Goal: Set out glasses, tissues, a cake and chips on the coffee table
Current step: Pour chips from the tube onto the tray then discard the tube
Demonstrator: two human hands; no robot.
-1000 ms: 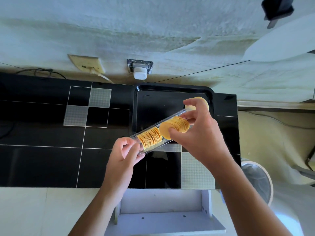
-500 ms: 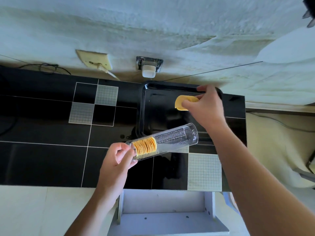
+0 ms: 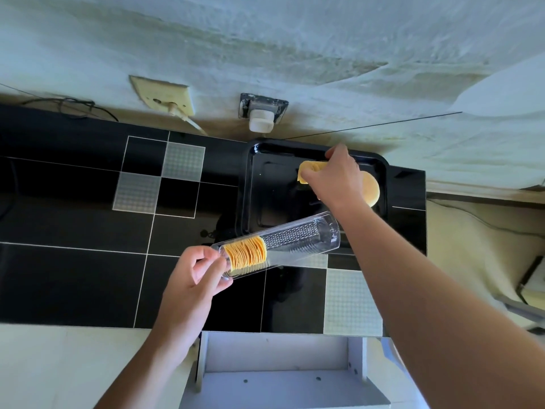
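Observation:
My left hand (image 3: pixel 196 278) grips the near end of a clear plastic chip sleeve (image 3: pixel 298 240), tilted above the black table. A short stack of yellow chips (image 3: pixel 246 255) stays at the sleeve's near end; the far half is empty. My right hand (image 3: pixel 331 177) reaches over a black tray (image 3: pixel 250 184) and pinches a small stack of chips (image 3: pixel 309 169) low above the tray floor. One round chip (image 3: pixel 372 188) lies in the tray, just right of that hand.
The black tiled coffee table (image 3: pixel 73 231) stands against a pale wall with a socket plate (image 3: pixel 165 97) and a plugged white adapter (image 3: pixel 261 119). An open white drawer or shelf (image 3: pixel 280 370) juts out below the table's near edge. Beige floor lies to the right.
My right hand pulled a stack of chips out of the sleeve and carried it to the tray's far side, lowering it. The left hand and the sleeve drifted slightly.

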